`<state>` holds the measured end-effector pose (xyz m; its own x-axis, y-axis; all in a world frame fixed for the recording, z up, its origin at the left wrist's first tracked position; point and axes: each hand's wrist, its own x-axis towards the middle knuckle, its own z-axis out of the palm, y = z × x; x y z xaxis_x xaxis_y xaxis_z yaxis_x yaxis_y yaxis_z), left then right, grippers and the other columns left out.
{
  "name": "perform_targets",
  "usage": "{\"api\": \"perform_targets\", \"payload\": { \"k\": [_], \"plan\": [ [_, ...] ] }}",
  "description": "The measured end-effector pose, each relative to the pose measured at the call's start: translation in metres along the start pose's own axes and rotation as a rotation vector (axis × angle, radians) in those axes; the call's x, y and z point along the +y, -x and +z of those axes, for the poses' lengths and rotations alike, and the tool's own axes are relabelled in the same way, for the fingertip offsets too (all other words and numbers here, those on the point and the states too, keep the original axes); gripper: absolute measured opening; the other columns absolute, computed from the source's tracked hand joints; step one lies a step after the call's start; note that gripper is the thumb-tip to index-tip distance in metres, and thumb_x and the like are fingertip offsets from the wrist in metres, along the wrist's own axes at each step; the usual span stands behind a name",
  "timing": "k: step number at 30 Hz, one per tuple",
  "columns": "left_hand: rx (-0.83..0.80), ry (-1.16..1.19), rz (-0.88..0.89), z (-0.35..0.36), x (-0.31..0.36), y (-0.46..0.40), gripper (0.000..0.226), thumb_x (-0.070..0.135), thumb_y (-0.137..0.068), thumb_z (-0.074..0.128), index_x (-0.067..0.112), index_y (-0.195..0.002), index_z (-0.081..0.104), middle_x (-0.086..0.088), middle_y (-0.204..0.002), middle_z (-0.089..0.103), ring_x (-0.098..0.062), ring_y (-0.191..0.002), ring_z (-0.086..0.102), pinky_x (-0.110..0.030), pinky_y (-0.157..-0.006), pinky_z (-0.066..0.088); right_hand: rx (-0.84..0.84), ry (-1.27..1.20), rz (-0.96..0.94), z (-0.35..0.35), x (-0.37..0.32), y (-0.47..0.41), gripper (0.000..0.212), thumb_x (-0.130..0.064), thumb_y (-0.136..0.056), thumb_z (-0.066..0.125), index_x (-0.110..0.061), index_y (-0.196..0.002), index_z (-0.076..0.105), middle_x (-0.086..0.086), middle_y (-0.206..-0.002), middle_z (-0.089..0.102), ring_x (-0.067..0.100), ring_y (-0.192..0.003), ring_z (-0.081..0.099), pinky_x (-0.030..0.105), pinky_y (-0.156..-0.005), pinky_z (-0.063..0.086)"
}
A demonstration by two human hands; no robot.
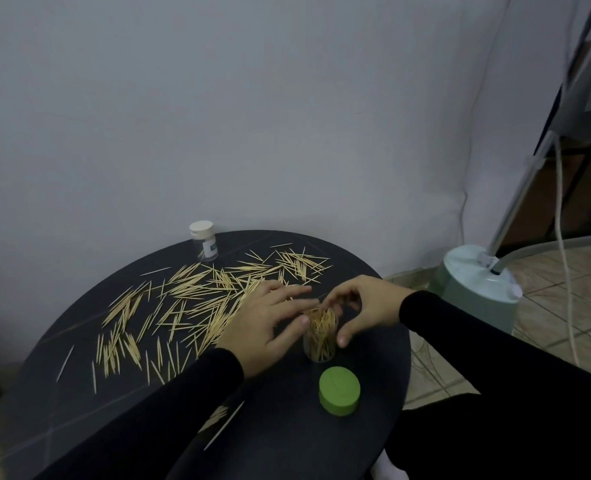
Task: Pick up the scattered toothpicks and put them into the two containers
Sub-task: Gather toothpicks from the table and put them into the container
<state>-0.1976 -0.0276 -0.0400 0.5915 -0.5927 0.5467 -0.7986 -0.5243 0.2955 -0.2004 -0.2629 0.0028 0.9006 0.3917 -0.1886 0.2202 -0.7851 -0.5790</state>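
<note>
Toothpicks (pixel 197 299): mostly loose, strewn across the desk (pixel 287 427) from 9 to 12 o'clock; a few more poking out from under the left sleeve near 6 o'clock.
Open container (pixel 320 336): clear, upright, right of desk centre near 3 o'clock; already crowded with toothpicks standing on end, looks close to full.
Green lid (pixel 339 395): off, lying flat just at 6 o'clock of the open container, apart from it.
Capped container (pixel 204 241): at the far rim near 11 o'clock, white cap on, well apart from both hands; looks nearly empty, contents hard to make out.
Left hand (pixel 264 329): fingers extended, reaching across to the mouth of the open container; contact with the rim or picks likely, cannot tell for sure.
Right hand (pixel 363 308): fingers bunched in a pinch over the container mouth, apparently feeding or tidying picks; thumb down the glass at its 3 o'clock side.
Progress: one container well stocked; large share of the pile left; second container not yet opened.
</note>
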Motion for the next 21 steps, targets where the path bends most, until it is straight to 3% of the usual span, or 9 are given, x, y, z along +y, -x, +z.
{"api": "perform_targets", "payload": {
  "k": [3, 5, 8, 10, 12, 16, 21],
  "plan": [
    [0.087, 0.069, -0.123, 0.000, 0.001, -0.005, 0.041, 0.045, -0.095, 0.033, 0.031, -0.126, 0.057, 0.021, -0.123, 0.053, 0.000, -0.116, 0.036, -0.017, -0.092, 0.027, -0.031, 0.043, 0.048, 0.000, 0.005, -0.006, 0.047, -0.027, -0.075, 0.080, -0.032, -0.116, 0.059, -0.007, -0.096, 0.062, 0.005, -0.076, 0.050, 0.021, -0.067, 0.039],
    [0.083, 0.004, -0.228, 0.001, -0.004, -0.009, 0.032, 0.037, -0.097, 0.041, 0.031, -0.124, 0.057, 0.020, -0.120, 0.054, 0.002, -0.112, 0.035, -0.017, -0.090, 0.028, -0.014, 0.072, 0.077, 0.002, 0.006, -0.011, 0.038, -0.023, -0.081, 0.074, -0.031, -0.115, 0.060, -0.008, -0.095, 0.061, 0.005, -0.076, 0.051, 0.019, -0.067, 0.039],
    [-0.065, -0.209, -0.330, 0.004, -0.018, -0.007, 0.027, 0.038, -0.095, 0.050, 0.033, -0.120, 0.059, 0.015, -0.118, 0.056, -0.003, -0.105, 0.038, -0.021, -0.091, 0.033, 0.065, 0.154, 0.113, 0.007, 0.007, -0.020, 0.030, -0.031, -0.086, 0.068, -0.030, -0.116, 0.061, -0.009, -0.098, 0.060, 0.008, -0.093, 0.056, 0.024, -0.084, 0.047],
    [-0.197, -0.307, -0.363, 0.005, -0.025, -0.005, 0.031, 0.044, -0.093, 0.051, 0.035, -0.122, 0.057, 0.014, -0.119, 0.054, -0.007, -0.105, 0.040, -0.024, -0.092, 0.036, 0.118, 0.244, 0.127, 0.010, 0.006, -0.028, 0.032, -0.036, -0.088, 0.065, -0.031, -0.119, 0.061, -0.010, -0.103, 0.059, 0.009, -0.102, 0.055, 0.033, -0.100, 0.041],
    [-0.268, -0.359, -0.389, 0.005, -0.029, -0.005, 0.033, 0.046, -0.093, 0.049, 0.036, -0.124, 0.057, 0.013, -0.120, 0.054, -0.010, -0.106, 0.042, -0.027, -0.092, 0.037, 0.150, 0.343, 0.119, 0.012, 0.004, -0.036, 0.033, -0.039, -0.089, 0.063, -0.031, -0.121, 0.061, -0.011, -0.108, 0.058, 0.010, -0.107, 0.053, 0.038, -0.104, 0.033],
    [-0.261, -0.389, -0.378, 0.005, -0.033, -0.008, 0.028, 0.046, -0.094, 0.049, 0.035, -0.115, 0.064, 0.013, -0.114, 0.059, -0.012, -0.103, 0.046, -0.027, -0.087, 0.039, 0.197, 0.483, 0.077, 0.017, 0.004, -0.051, 0.027, -0.042, -0.092, 0.058, -0.034, -0.118, 0.063, -0.011, -0.113, 0.060, 0.011, -0.108, 0.053, 0.040, -0.103, 0.027],
    [-0.294, -0.398, -0.320, 0.003, -0.042, -0.017, 0.025, 0.041, -0.096, 0.048, 0.032, -0.109, 0.067, 0.012, -0.108, 0.063, -0.013, -0.103, 0.047, -0.027, -0.087, 0.041, 0.255, 0.578, -0.027, 0.017, 0.002, -0.066, 0.019, -0.041, -0.093, 0.056, -0.033, -0.102, 0.070, -0.014, -0.105, 0.065, 0.008, -0.099, 0.054, 0.036, -0.097, 0.025]
  ]
}}
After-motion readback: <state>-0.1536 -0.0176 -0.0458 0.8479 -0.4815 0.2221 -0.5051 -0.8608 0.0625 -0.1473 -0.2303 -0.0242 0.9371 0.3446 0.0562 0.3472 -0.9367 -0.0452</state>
